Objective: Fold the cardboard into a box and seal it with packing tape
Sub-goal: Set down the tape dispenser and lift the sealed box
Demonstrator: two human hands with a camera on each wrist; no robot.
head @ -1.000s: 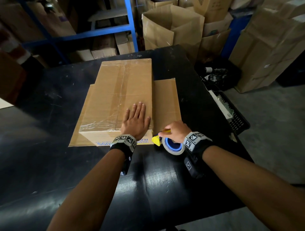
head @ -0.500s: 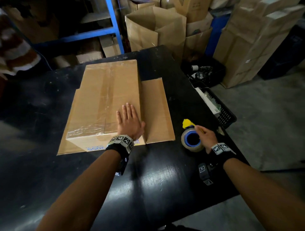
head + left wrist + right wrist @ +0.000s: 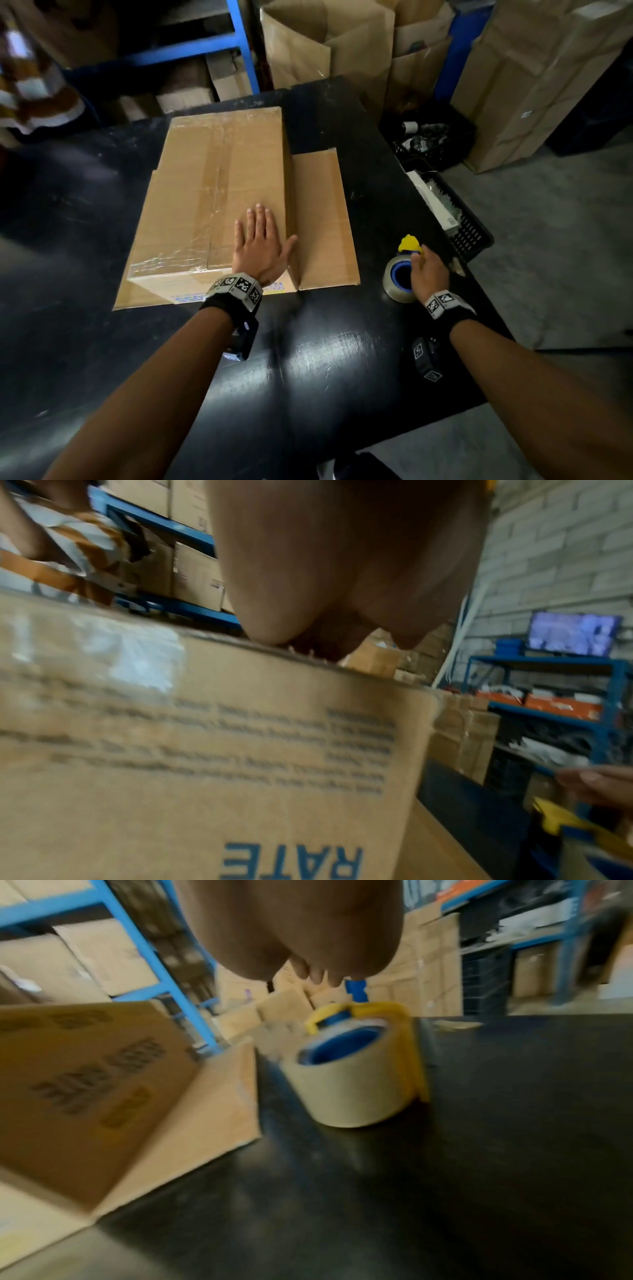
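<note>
A brown cardboard box [image 3: 212,192] stands on the black table [image 3: 325,359], its top seam covered with clear tape. One flap [image 3: 322,222] lies flat on the table to its right. My left hand [image 3: 260,240] lies flat on the near right part of the box top, fingers straight; the left wrist view shows the palm [image 3: 342,561] above the printed box side [image 3: 205,750]. The tape dispenser [image 3: 399,281], a tan roll with blue core and yellow frame, stands on the table right of the flap. My right hand [image 3: 428,274] is on it, fingers [image 3: 318,974] curled at its handle above the roll [image 3: 349,1088].
Black plastic crates [image 3: 455,219] sit on the floor just past the table's right edge. Stacked and open cardboard boxes [image 3: 534,78] stand behind them, and blue shelving [image 3: 239,44] rises behind the table. The table's near half [image 3: 205,394] is bare.
My right hand carried the tape dispenser from the box's near right corner out to the right and set it on the table. The left hand stayed flat on the box.
</note>
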